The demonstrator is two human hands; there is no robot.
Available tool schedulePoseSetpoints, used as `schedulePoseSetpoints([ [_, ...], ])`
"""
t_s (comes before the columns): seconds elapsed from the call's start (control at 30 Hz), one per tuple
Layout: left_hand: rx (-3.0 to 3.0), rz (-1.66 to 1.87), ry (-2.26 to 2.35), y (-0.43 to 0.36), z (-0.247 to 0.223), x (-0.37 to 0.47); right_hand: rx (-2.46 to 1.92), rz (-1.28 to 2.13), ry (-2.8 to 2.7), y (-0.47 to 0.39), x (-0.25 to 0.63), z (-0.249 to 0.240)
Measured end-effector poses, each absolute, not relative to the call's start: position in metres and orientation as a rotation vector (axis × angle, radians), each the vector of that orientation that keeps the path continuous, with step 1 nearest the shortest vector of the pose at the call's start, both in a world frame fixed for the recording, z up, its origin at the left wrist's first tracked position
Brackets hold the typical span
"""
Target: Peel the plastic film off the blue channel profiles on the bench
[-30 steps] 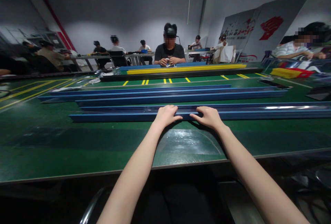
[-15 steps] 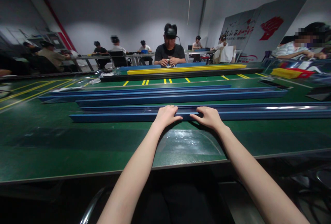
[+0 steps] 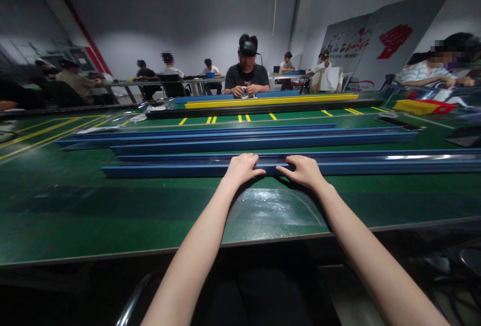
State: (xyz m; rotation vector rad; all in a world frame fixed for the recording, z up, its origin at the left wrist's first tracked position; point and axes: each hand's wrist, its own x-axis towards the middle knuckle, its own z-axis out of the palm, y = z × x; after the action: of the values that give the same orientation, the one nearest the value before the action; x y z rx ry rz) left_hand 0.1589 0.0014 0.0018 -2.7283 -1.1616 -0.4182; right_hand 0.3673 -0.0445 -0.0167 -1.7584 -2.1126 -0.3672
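Note:
A long blue channel strip (image 3: 169, 171) lies across the green table in front of me, its trough facing up and its right end running out of view. My left hand (image 3: 243, 166) holds it near the middle, fingers over the far wall and thumb along the near wall. A short gap to the right, my right hand (image 3: 302, 169) grips the same strip in the same way, with its thumb pointing at the left one. The fingertips are hidden behind the strip. Closer to me, a wide strip of clear film (image 3: 278, 208) lies flat on the table.
More blue strips (image 3: 263, 140) lie just beyond, then a black strip (image 3: 263, 109) and a yellow strip (image 3: 270, 101). A phone (image 3: 400, 124) and a yellow tray (image 3: 417, 106) are at right. A co-worker (image 3: 247, 72) sits opposite. The table edge (image 3: 278, 240) is close.

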Motion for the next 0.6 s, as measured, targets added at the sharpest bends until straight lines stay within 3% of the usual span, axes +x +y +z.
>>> schedulePoseSetpoints([
  [0.6, -2.751, -0.413, -1.19, 0.0005, 0.0029, 0.1592, -1.754, -0.378, -2.106, -0.0454, 0.3667, -0.0157],
])
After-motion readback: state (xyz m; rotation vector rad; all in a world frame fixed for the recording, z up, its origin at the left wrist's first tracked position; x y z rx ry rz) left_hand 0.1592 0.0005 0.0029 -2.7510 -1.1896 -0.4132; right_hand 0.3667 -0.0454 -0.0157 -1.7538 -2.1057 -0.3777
